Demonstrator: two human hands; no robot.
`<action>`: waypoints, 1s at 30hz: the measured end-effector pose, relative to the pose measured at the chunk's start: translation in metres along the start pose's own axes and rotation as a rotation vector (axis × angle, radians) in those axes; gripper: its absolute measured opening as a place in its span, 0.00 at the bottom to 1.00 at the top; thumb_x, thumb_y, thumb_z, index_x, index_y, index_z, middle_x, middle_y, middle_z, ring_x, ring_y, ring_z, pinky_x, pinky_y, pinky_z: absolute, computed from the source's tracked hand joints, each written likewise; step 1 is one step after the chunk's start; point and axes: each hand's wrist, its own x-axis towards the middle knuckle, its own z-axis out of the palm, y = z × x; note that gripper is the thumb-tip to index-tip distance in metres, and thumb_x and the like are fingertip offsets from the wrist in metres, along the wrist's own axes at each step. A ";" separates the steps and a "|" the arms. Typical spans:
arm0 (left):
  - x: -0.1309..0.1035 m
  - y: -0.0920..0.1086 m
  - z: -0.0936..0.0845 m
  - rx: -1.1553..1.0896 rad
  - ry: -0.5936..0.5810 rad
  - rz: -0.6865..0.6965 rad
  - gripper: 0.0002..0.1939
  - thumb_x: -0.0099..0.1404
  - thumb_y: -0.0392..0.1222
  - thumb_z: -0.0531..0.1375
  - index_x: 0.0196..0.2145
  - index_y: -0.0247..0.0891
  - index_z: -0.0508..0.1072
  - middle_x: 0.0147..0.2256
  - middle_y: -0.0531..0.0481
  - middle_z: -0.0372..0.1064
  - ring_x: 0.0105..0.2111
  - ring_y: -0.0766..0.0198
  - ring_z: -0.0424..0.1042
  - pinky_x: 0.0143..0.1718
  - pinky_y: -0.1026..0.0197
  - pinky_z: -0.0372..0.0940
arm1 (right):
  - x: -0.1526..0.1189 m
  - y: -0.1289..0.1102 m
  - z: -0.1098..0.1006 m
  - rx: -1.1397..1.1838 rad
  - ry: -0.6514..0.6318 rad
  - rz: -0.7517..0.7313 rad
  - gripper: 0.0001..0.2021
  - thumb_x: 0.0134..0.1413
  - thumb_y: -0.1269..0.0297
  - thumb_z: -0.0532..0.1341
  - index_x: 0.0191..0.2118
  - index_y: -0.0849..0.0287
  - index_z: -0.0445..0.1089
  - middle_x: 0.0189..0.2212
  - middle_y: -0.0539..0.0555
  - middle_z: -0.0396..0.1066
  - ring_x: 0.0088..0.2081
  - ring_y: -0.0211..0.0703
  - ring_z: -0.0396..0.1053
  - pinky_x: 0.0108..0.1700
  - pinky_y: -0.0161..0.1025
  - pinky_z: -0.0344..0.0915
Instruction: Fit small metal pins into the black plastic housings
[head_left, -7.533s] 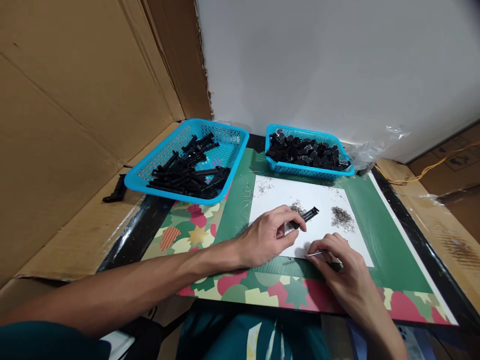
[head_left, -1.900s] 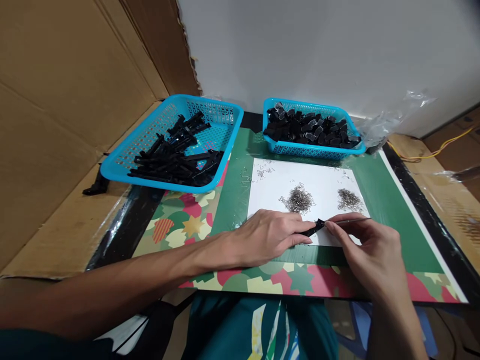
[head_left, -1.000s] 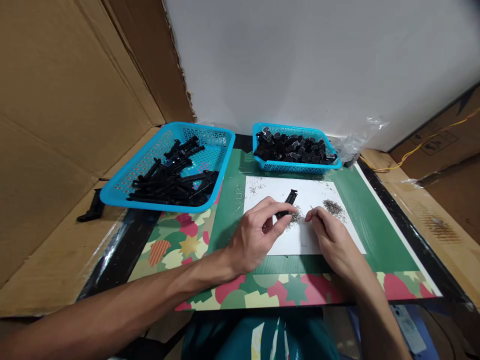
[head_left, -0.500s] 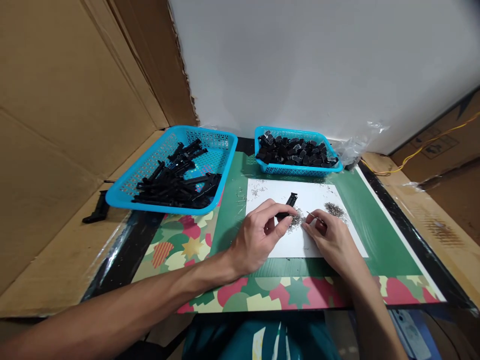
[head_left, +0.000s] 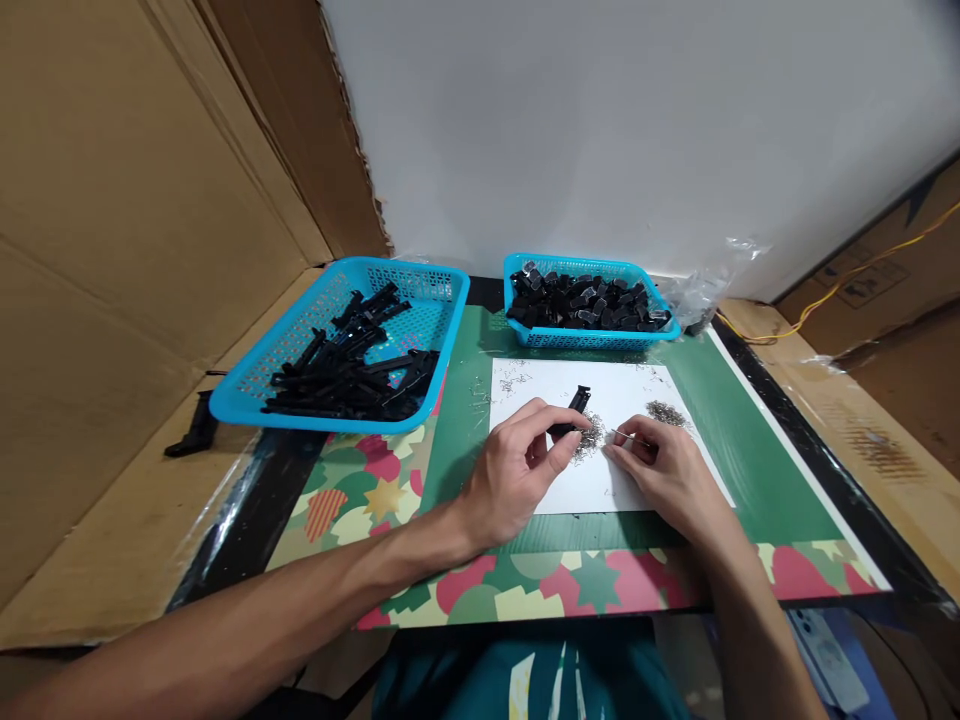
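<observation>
My left hand is curled over the white paper sheet, its fingers around the lower end of a long black plastic part. The upper end of that part sticks out past the index finger; the rest is partly hidden. Close to the thumb and index fingertips lies a pile of tiny metal wire pieces. My right hand pinches a thin metal pin-like tool, its tip pointing left at the pile. Beyond the right knuckles is a second pile of small wire pieces.
At the back left, a blue basket holds several long black parts. A smaller blue basket behind the paper is full of short black pieces. Another black part lies left on cardboard. A clear plastic bag sits at the back right.
The thin tool in my right hand has tilted slightly, and the fingers have shifted a little. My left hand stays in place with the black part. The view has moved slightly.
</observation>
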 end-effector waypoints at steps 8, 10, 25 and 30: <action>-0.001 -0.004 0.001 -0.013 -0.030 0.038 0.10 0.77 0.42 0.60 0.50 0.41 0.80 0.39 0.54 0.71 0.29 0.70 0.63 0.34 0.64 0.60 | -0.009 0.011 -0.017 0.030 -0.077 -0.014 0.16 0.61 0.50 0.62 0.37 0.56 0.82 0.24 0.52 0.74 0.28 0.45 0.67 0.32 0.40 0.58; -0.001 -0.006 0.002 -0.009 -0.032 0.052 0.09 0.77 0.42 0.60 0.50 0.41 0.80 0.38 0.54 0.70 0.29 0.70 0.64 0.34 0.64 0.60 | -0.012 0.013 -0.018 0.061 -0.060 -0.001 0.17 0.62 0.50 0.62 0.38 0.56 0.83 0.33 0.56 0.81 0.35 0.50 0.74 0.38 0.42 0.64; -0.002 -0.007 0.003 0.020 -0.101 0.045 0.11 0.75 0.40 0.62 0.50 0.39 0.82 0.40 0.51 0.69 0.27 0.72 0.63 0.31 0.64 0.61 | -0.009 0.011 -0.009 0.056 -0.059 -0.088 0.11 0.63 0.56 0.63 0.37 0.55 0.80 0.31 0.54 0.75 0.34 0.48 0.69 0.37 0.42 0.62; -0.002 -0.006 0.003 0.025 -0.132 0.030 0.09 0.75 0.39 0.61 0.47 0.39 0.81 0.40 0.52 0.68 0.26 0.73 0.60 0.30 0.64 0.60 | -0.017 0.009 -0.009 0.128 -0.060 -0.115 0.10 0.72 0.56 0.58 0.39 0.54 0.71 0.36 0.53 0.72 0.37 0.46 0.68 0.37 0.40 0.61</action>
